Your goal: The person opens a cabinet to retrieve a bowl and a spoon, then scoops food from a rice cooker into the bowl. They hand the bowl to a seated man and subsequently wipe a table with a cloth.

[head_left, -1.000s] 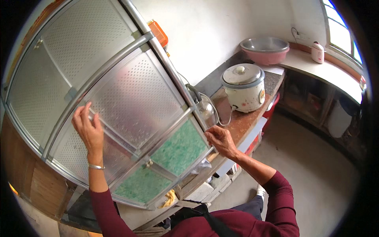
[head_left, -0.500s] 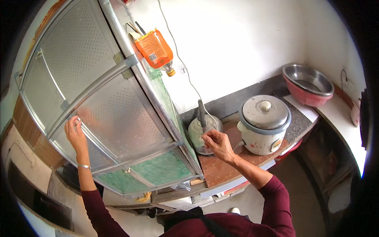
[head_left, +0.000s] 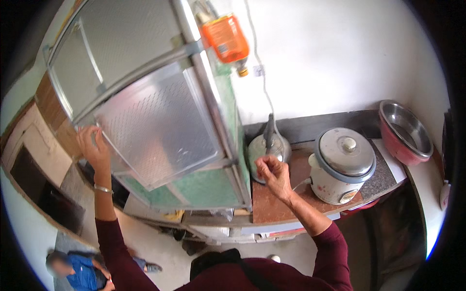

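My left hand [head_left: 93, 148], with a silver bracelet on its wrist, is closed at the free edge of a perforated metal cabinet door [head_left: 160, 126]. The door stands swung outward from the tall metal-framed cabinet [head_left: 204, 92]. My right hand [head_left: 274, 177] is raised with curled, pinched fingers. Whatever it may hold cannot be made out. Behind it on the counter stands a metal kettle [head_left: 281, 148] with a black handle. Right of that hand is a white rice cooker [head_left: 335, 186] with its metal lid on.
An orange-labelled plastic bottle [head_left: 225, 39] hangs upside down on the cabinet's side. A cord [head_left: 264, 92] runs down the wall. A metal basin sits in a pink basin [head_left: 400, 145] at the far right. At lower left is a person in blue [head_left: 82, 271].
The cabinet door has swung outward with my left hand at its edge. My right hand stays raised and pinched. The view has shifted, and a person now shows at lower left.
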### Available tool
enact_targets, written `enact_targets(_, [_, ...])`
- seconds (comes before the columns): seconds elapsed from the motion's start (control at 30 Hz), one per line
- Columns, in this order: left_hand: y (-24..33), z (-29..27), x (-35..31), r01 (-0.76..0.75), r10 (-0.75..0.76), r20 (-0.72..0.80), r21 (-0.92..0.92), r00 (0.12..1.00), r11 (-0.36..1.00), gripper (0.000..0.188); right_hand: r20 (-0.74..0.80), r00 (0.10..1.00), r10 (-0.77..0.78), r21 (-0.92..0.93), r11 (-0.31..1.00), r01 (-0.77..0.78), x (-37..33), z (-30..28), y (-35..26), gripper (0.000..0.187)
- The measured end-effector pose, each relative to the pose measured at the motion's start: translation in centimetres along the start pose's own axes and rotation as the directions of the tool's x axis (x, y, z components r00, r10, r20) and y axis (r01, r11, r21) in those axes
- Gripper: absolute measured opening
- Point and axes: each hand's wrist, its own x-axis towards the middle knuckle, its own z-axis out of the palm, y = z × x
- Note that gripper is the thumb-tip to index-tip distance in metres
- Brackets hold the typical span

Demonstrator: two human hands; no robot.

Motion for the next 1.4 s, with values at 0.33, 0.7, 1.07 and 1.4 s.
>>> enact_targets(0.33, [9.3, -7.5, 2.6, -0.066, -0.038, -0.149, -0.636, 0.988, 0.769, 0.007, 0.492, 0.509, -0.707, -0.472, 0.275, 0.838, -1.8, 11.6, -3.5, 0.104])
enact_targets(0.7, [20.7, -5.8, 0.9, -0.244, 0.145, -0.286, -0.936, 0.947, -0.255, 0.025, 0.271, 0.414, -0.869, -0.628, 0.166, 0.76, -6.2, 10.8, -3.1, 0.093])
enact_targets(1.07, [17.1, -0.2, -3.5, -0.362, 0.519, -0.23, -0.917, 0.823, 0.167, 0.017, 0.111, 0.413, -0.904, -0.711, 0.218, 0.669, -11.5, 8.7, -2.8, 0.066])
enact_targets(1.4, [9.1, 22.5, -4.7, 0.493, 0.018, 0.713, -0.504, 0.701, 0.709, 0.021, 0.336, 0.371, -0.866, -0.719, 0.019, 0.695, -11.2, 8.1, -3.4, 0.045])
